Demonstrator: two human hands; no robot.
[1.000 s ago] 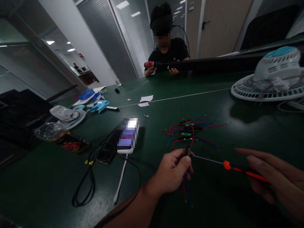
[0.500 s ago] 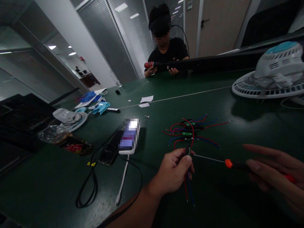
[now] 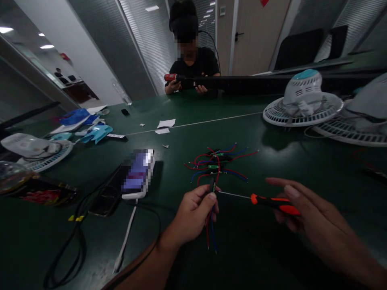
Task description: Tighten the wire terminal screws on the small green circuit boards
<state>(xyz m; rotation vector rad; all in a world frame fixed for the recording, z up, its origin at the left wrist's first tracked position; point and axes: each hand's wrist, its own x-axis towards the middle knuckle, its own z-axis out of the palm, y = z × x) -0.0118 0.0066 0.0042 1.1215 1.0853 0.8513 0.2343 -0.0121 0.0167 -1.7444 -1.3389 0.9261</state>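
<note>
The left hand (image 3: 193,212) is closed in a pinch: thumb and forefinger grip a small green circuit board (image 3: 213,187) and hold it upright just above the green table (image 3: 302,161). The board is narrow and dark. Thin red and blue wires (image 3: 211,233) hang from its lower end, past the fingers, toward the table. The right hand (image 3: 308,219) holds a screwdriver (image 3: 272,203) with an orange and black handle. The fingers lie stretched along the handle, and the thumb probably presses from below, though it is hidden. The thin metal shaft points left and its tip is at the board. Just behind the board lies a pile of similar boards (image 3: 218,163) with red and blue leads spread outward. To the left, near the forearm, are a phone (image 3: 137,175) and a white cable (image 3: 125,237). The surface under both hands and to the right of the pile is bare as far as the white fan grille (image 3: 302,114). Across the table another person (image 3: 193,64) works well apart.
</note>
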